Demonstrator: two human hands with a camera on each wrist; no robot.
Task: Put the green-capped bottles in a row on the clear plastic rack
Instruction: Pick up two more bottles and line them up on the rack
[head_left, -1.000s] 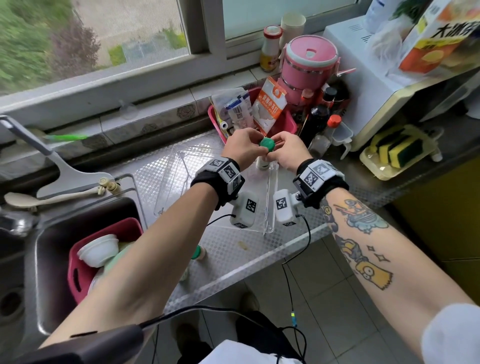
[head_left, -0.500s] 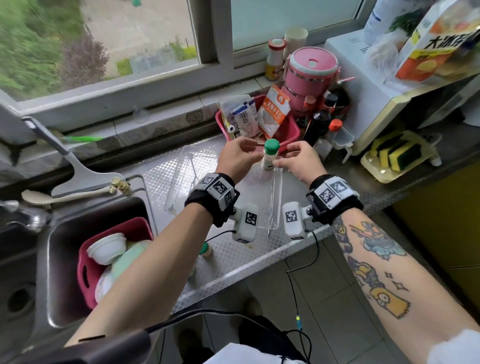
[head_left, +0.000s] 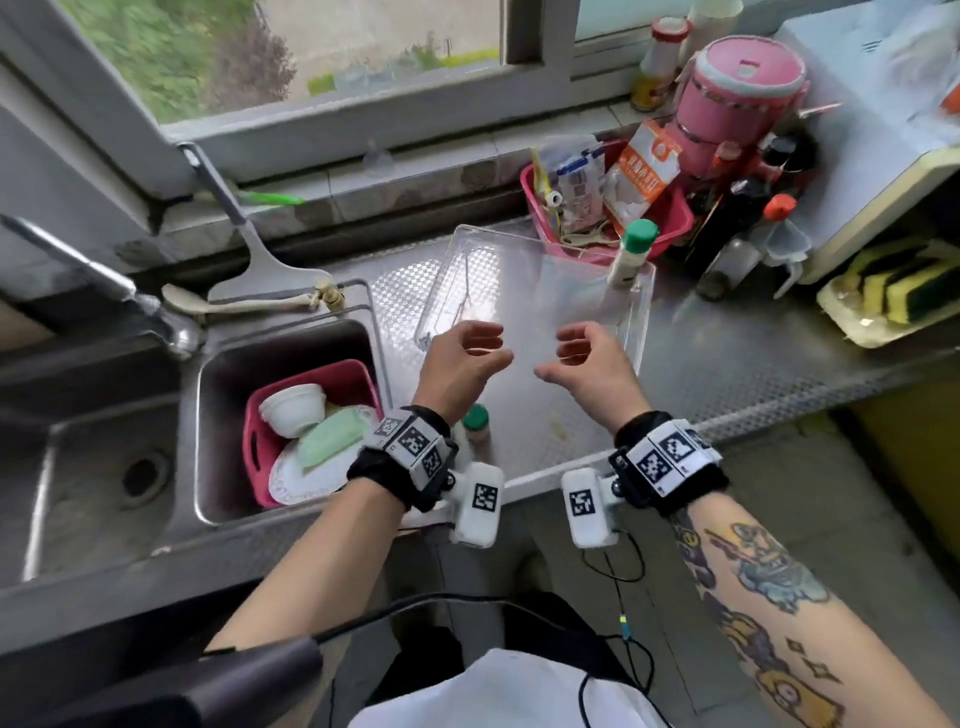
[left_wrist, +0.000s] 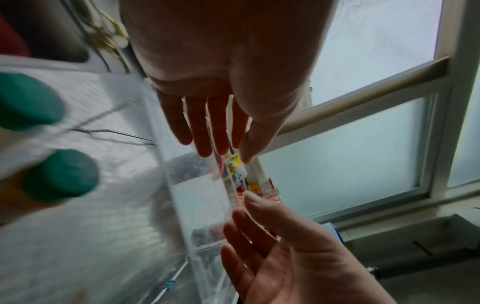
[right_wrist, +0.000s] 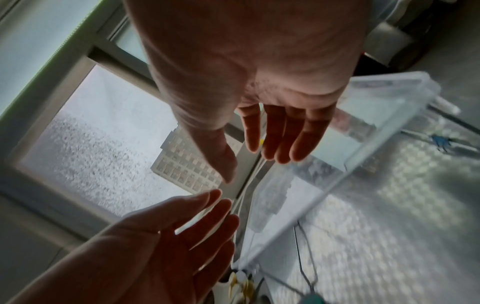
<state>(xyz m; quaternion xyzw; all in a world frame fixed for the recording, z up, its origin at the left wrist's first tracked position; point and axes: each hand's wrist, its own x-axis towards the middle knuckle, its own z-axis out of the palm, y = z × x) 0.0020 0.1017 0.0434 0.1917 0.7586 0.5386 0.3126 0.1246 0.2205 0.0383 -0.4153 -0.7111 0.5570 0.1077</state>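
A green-capped bottle (head_left: 631, 254) stands upright in the far right corner of the clear plastic rack (head_left: 467, 244) on the steel counter. A second green-capped bottle (head_left: 476, 423) stands on the counter by my left wrist; the left wrist view shows two blurred green caps (left_wrist: 61, 174) there. My left hand (head_left: 488, 348) and right hand (head_left: 566, 358) hover over the near part of the rack, palms facing each other, fingers loosely spread and holding nothing. Both hands are well short of the bottle in the rack.
A sink at the left holds a red basin (head_left: 254, 441) with bowls and plates. Behind the rack sit a red basket (head_left: 670, 218) of packets, a pink container (head_left: 737, 98) and dark bottles (head_left: 727, 228). A tray of sponges (head_left: 893, 291) lies at the right.
Both hands have let go of the green-capped bottle and drawn back toward me. The bottle now stands alone in the rack's far right corner.
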